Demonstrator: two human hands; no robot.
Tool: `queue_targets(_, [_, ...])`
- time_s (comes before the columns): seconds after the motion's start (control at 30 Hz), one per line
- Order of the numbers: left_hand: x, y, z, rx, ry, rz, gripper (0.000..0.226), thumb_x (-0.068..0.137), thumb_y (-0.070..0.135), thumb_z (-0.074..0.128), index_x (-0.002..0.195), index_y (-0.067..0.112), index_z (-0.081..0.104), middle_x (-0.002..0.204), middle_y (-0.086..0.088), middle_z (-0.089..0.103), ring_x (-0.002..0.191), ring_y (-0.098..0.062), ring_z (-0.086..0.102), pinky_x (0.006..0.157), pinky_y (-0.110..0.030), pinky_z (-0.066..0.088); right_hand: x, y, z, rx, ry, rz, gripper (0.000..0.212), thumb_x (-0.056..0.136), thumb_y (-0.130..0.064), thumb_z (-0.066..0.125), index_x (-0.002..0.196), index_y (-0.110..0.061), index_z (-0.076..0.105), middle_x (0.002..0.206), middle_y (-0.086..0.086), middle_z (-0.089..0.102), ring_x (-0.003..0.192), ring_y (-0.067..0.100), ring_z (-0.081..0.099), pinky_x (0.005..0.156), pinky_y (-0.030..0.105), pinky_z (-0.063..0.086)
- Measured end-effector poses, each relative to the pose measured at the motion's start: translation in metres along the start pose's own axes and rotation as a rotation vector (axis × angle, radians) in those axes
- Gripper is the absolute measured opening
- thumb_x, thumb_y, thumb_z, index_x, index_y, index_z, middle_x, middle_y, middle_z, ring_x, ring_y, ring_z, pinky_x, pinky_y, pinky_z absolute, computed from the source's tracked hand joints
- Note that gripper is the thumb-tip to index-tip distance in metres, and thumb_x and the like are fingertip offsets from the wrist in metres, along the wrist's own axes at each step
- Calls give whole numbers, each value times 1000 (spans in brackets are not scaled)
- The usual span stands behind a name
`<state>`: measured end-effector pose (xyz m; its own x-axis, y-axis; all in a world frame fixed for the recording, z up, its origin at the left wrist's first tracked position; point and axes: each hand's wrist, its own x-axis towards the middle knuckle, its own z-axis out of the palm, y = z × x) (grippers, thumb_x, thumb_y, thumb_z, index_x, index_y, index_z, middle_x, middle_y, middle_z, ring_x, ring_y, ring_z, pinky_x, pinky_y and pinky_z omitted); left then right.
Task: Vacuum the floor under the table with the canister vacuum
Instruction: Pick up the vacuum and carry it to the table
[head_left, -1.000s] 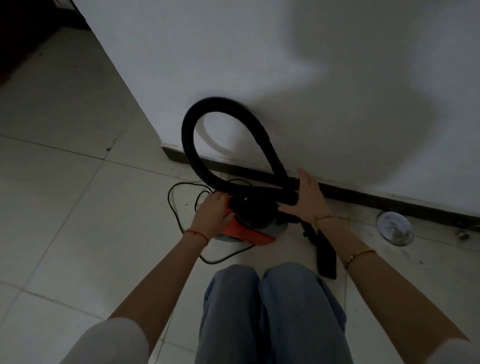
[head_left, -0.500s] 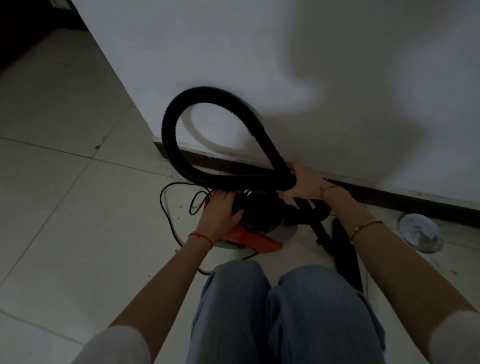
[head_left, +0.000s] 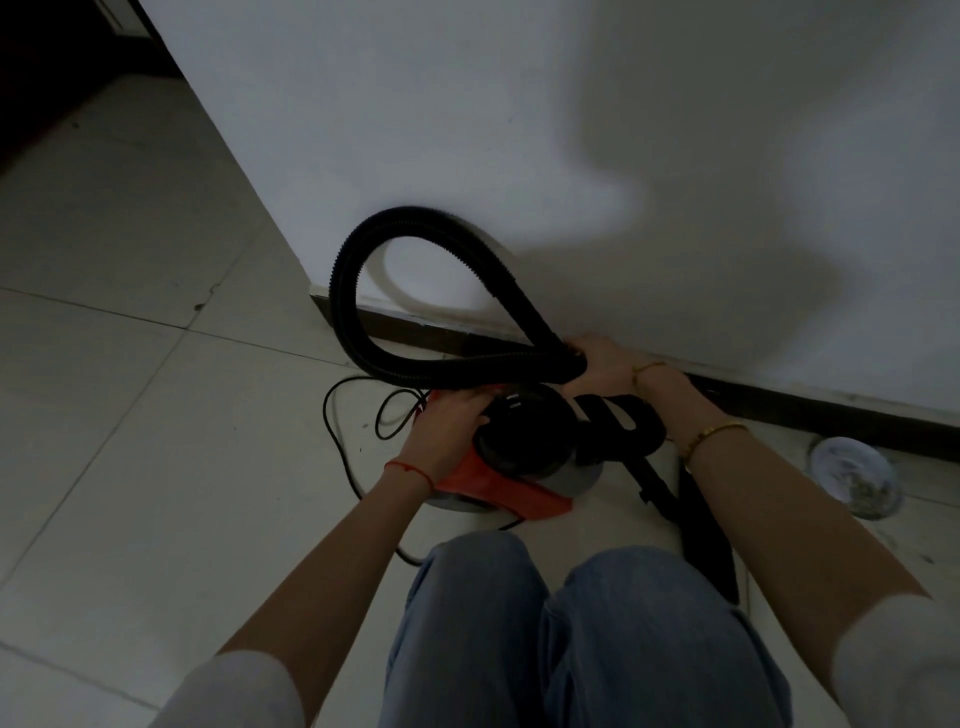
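A small canister vacuum (head_left: 524, 441) with a black top and orange body sits on the tiled floor by the wall. Its black ribbed hose (head_left: 358, 249) loops up in front of the white wall. My right hand (head_left: 597, 364) is closed around the hose where the two runs of the loop cross, just above the canister. My left hand (head_left: 449, 426) rests against the canister's left side, over the orange part. A black nozzle tube (head_left: 670, 499) lies on the floor to the right, partly behind my right forearm. No table shows.
A thin black power cord (head_left: 337, 441) curls on the tiles left of the canister. A round metal floor drain cover (head_left: 854, 475) lies to the right. A dark baseboard (head_left: 831, 410) runs along the wall. My knees in jeans (head_left: 571, 623) fill the foreground.
My right hand moved from resting flat on the canister's right to gripping the hose at its crossing. The hose loop has swung a little to the left.
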<state>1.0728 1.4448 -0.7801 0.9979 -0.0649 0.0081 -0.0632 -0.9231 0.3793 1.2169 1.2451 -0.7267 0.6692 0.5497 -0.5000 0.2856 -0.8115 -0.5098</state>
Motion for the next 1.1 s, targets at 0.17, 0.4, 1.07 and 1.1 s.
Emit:
queue_targets(0.17, [-1,0,4,20,-27,-24,48,93,14,52,139,24,46,129,-7,57,115,-26,55,89,-34,47,-7,-2,1,79,21,45,74,73,-36,78,133,-16,39,121,0,48,109,21,50,91,36,46])
queue_targets(0.4, [-2,-1,12,24,-86,39,49,98,25,45,145,16,34,136,-9,47,124,-27,44,104,-35,37,-24,11,2,191,158,35,72,78,-33,74,137,-16,36,129,6,52,109,22,53,86,31,43])
queue_targets(1.07, [40,22,3,-4,-182,-105,35,80,34,63,113,22,63,105,0,68,100,-20,63,79,-27,46,-60,24,22,236,683,-96,55,77,-25,73,123,-10,47,100,5,63,85,18,60,73,34,54])
queue_targets(1.1, [41,21,4,-3,-196,-101,36,80,36,63,114,22,63,106,0,68,100,-21,63,80,-28,47,-59,25,22,231,692,-110,54,77,-23,72,124,-11,48,100,8,65,85,20,62,74,36,55])
